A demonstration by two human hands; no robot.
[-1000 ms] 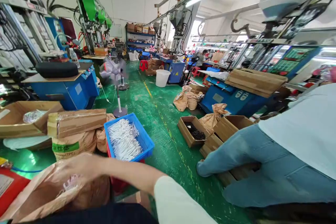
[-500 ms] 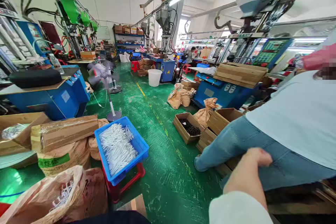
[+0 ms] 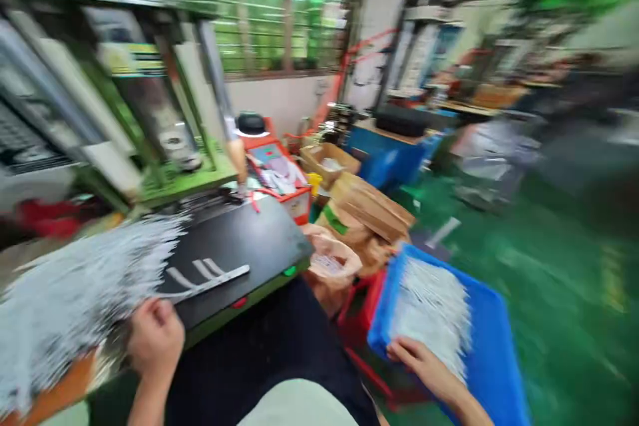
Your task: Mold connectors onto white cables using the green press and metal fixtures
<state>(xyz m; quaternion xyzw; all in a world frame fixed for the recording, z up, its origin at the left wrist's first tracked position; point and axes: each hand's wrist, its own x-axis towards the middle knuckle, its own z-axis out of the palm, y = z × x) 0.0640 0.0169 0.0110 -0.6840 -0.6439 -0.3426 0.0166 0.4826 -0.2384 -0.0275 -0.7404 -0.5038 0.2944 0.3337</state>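
My left hand (image 3: 157, 339) is curled closed at the front edge of a large heap of thin white plastic pieces (image 3: 84, 279). A white pronged plastic strip (image 3: 219, 277) lies on the black machine table (image 3: 269, 226), its left end reaching my fingers. Whether they grip it is blurred. Lower right, my right hand (image 3: 424, 366) has its fingers closed on the near rim of a blue plastic bin (image 3: 492, 333). Many slim white pieces (image 3: 432, 309) fill the bin's left part. Beneath it shows a red stool (image 3: 367, 299).
The green press (image 3: 184, 180) stands behind the table. Beyond its right end are an open sack (image 3: 332, 259), a cardboard box (image 3: 372, 203) and a red-orange box (image 3: 297, 203). A blurred fan (image 3: 494, 153) stands on the green floor (image 3: 559, 259).
My view has swung left, from the aisle and the co-worker to the press table. My right hand, earlier stretched out beside the co-worker, is now at the blue bin. My left hand has come into view.
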